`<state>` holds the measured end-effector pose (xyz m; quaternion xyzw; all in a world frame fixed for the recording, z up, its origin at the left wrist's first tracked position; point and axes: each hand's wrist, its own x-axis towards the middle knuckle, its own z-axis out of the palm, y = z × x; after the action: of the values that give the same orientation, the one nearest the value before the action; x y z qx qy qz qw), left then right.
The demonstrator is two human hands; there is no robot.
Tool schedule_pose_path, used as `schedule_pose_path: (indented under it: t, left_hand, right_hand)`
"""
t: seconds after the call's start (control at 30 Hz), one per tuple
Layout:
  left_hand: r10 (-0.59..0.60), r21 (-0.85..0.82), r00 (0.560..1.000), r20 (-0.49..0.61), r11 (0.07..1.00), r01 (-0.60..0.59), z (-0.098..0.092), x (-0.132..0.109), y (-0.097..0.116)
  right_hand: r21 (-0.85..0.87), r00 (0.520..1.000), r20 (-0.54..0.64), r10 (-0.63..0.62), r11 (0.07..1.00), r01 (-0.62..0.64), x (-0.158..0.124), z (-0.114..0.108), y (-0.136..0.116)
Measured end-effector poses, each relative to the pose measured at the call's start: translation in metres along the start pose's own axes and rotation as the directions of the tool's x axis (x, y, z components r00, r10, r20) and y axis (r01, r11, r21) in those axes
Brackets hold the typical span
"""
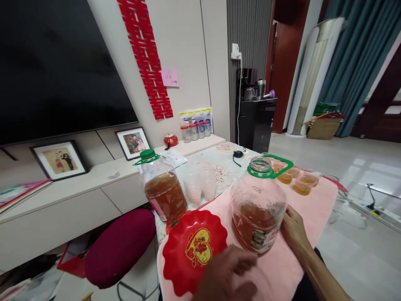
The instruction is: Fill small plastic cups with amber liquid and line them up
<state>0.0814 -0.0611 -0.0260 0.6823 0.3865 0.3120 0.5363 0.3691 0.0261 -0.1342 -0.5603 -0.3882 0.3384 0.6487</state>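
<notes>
A large clear plastic jug (258, 205) stands uncapped on the pink cloth (326, 196), part filled with amber liquid. Its green handle ring (283, 167) sticks out to the right of the mouth. My right hand (293, 228) grips the jug's right side, the fingertips hidden behind it. Low in the view, my left hand (230, 269) is smeared by motion near the jug's base and over the edge of a red scalloped tray (171, 251); I cannot make out anything in it. Several clear cups of amber liquid (303, 186) stand right of the jug.
A second jug (166, 192) with a green cap stands behind the tray, beside stacks of clear plastic cups (200, 184). Farther back lies a black tape measure (238, 154). A maroon stool (122, 246) is at the left, below the long white cabinet (87, 188).
</notes>
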Motion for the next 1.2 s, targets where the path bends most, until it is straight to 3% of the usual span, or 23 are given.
schedule_pose_path:
  t: [0.03,0.07,0.17,0.27,0.37,0.53,0.7,0.93,1.2]
  left_hand:
    - [0.147,0.228,0.989,-0.029,0.964,-0.137,-0.018,0.006,0.011]
    - [0.220,0.397,0.974,-0.062,0.900,-0.178,-0.036,0.013,0.021]
    - [0.303,0.699,0.949,-0.090,0.698,-0.156,-0.082,0.045,0.046]
    - [0.282,0.793,0.953,-0.105,0.603,-0.091,-0.113,0.083,0.063]
    - [0.199,0.863,0.973,-0.120,0.505,0.003,-0.129,0.117,0.073]
    - [0.005,0.937,0.998,-0.061,0.344,0.055,-0.139,0.157,0.075]
    - [-0.146,0.964,0.988,-0.041,0.253,0.077,-0.141,0.173,0.067]
    - [-0.165,0.959,0.985,-0.059,0.263,0.102,-0.140,0.175,0.066]
    - [-0.097,0.952,0.992,-0.087,0.284,0.111,-0.140,0.173,0.064]
  right_hand:
    - [-0.008,1.000,-0.004,-0.003,1.000,0.003,0.000,0.000,0.000]
    - [-0.015,1.000,-0.008,-0.007,1.000,0.007,0.000,0.001,0.000]
    - [-0.030,1.000,-0.019,-0.011,0.999,0.010,0.000,0.002,-0.001]
    - [-0.025,1.000,-0.017,-0.004,1.000,0.004,0.001,0.002,0.001]
    - [-0.013,1.000,-0.005,-0.002,1.000,0.002,0.003,0.003,0.002]
    - [-0.012,1.000,0.011,-0.014,1.000,0.014,0.003,0.003,0.002]
    - [-0.003,1.000,0.018,-0.016,1.000,0.016,0.002,0.003,0.000]
    - [0.013,0.999,0.032,-0.003,1.000,0.003,0.002,0.003,0.003]
    - [0.018,0.999,0.046,-0.008,1.000,0.007,0.004,0.002,0.009]
